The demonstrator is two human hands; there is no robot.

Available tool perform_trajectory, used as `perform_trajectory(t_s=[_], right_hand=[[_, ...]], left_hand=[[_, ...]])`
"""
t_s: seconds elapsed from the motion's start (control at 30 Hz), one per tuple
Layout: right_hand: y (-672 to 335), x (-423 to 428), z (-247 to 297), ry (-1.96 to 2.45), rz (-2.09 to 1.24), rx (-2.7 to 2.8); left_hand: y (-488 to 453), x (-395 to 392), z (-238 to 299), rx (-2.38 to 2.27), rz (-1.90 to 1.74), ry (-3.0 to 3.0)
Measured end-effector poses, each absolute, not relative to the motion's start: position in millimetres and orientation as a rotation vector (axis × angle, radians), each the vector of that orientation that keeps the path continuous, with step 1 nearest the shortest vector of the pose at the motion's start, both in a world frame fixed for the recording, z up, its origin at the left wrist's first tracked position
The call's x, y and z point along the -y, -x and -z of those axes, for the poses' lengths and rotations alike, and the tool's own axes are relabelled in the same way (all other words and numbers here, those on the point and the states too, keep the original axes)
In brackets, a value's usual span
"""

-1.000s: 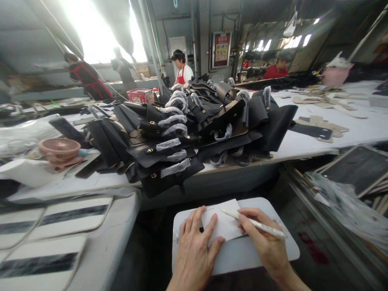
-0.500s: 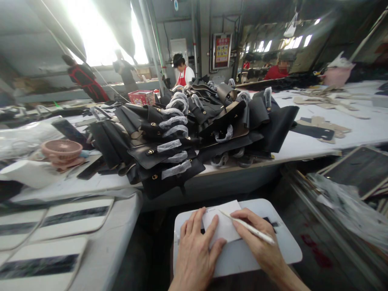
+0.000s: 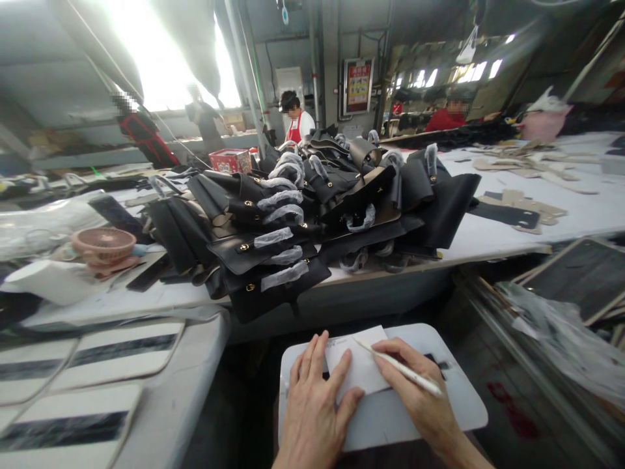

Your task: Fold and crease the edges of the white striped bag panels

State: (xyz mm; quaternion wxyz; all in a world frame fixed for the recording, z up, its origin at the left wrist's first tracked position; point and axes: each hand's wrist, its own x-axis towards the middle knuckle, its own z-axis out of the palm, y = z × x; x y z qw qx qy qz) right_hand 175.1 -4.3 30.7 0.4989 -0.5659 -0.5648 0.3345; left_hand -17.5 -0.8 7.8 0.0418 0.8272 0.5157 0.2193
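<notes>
A sheet of white paper [image 3: 360, 371] with small dark writing near its top left lies on a pale board with rounded corners [image 3: 454, 404]. My left hand [image 3: 315, 397] rests flat on the paper's left side, its fingers spread. In my right hand [image 3: 415, 384] is a white pen [image 3: 407, 371], pinched between thumb and fingers. The pen's tip points at the upper part of the paper, close to the writing; whether it touches is too small to tell. Dark patches on the board show beside both hands, partly covered.
Black leather bag pieces [image 3: 273, 228] with plastic-wrapped handles are heaped on the long table [image 3: 576, 215] ahead. Pale panels with dark stripes [image 3: 122, 352] lie on the left. A pink fan [image 3: 103, 242] stands beyond them. At right are clear plastic [image 3: 561, 332] and framed boards. Several people are farther back.
A little more writing seems to show near the top of the paper. Both hands keep almost the same place, and the camera view has shifted slightly.
</notes>
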Motion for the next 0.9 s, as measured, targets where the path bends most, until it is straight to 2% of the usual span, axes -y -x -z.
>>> perform_trajectory(t_s=[0.13, 0.3, 0.57, 0.7, 0.8, 0.9], right_hand=[[-176.8, 4.4, -31.0, 1.396, -0.832, 1.299], [-180.5, 2.5, -27.3, 1.407, -0.926, 1.170], [-181.9, 3.5, -28.8, 1.421, -0.943, 1.142], [-181.1, 5.0, -28.6, 1.399, -0.925, 1.171], [-182.8, 4.2, -24.9, 1.403, -0.913, 1.179], [-185.0, 3.3, -20.2, 1.418, -0.878, 1.195]], left_hand=[[20.2, 0.8, -10.3, -1.520, -0.609, -2.464], [25.3, -4.6, -20.6, -1.484, -0.695, -2.049], [27.3, -7.5, -41.1, -1.495, -1.206, -1.410], [30.3, -6.7, -57.7, -1.138, -1.451, -0.668], [33.2, -3.8, -70.5, -0.839, -1.405, -0.165], [33.9, 1.4, -79.4, -0.677, -1.338, 0.060]])
